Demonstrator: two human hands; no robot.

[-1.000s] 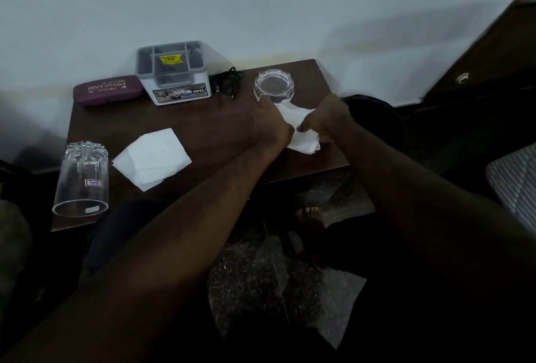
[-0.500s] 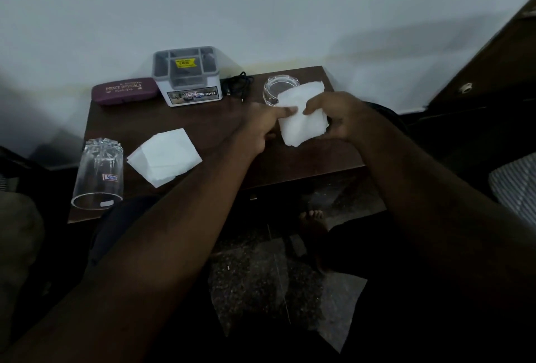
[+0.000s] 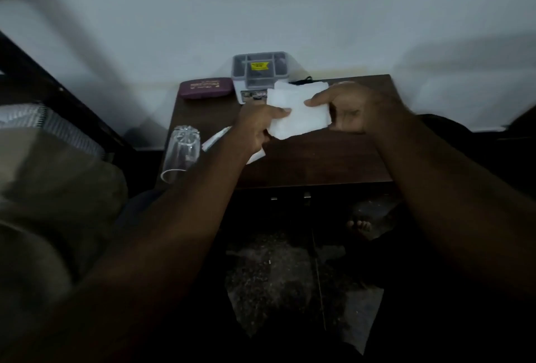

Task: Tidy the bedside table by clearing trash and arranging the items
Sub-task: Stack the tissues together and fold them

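A white tissue (image 3: 298, 112) is held up above the dark wooden desk (image 3: 319, 156) between both hands. The left hand (image 3: 256, 125) is closed on the tissue's left edge, the thumb pressed over the sheet and the other fingers curled beneath. The right hand (image 3: 352, 109) is closed on the right edge, its thumb laid across the front of the sheet. The tissue is stretched roughly flat between them, tilted slightly down to the left, and part of the grey compartmented organiser (image 3: 261, 68) behind it is covered by it.

The organiser is set at the back of the desk against the pale wall (image 3: 261, 9), with a yellow label seen inside it. Just to its left a maroon spectacle case (image 3: 206, 88) is laid flat. A clear drinking glass (image 3: 181, 154) is seen lying on its side at the desk's left edge, its open mouth turned toward the viewer. A second white tissue (image 3: 216, 139) is partly hidden under the left forearm, near the glass. A dark cable (image 3: 303, 81) is glimpsed just above the held tissue. The view is blurred, so finer detail cannot be told.
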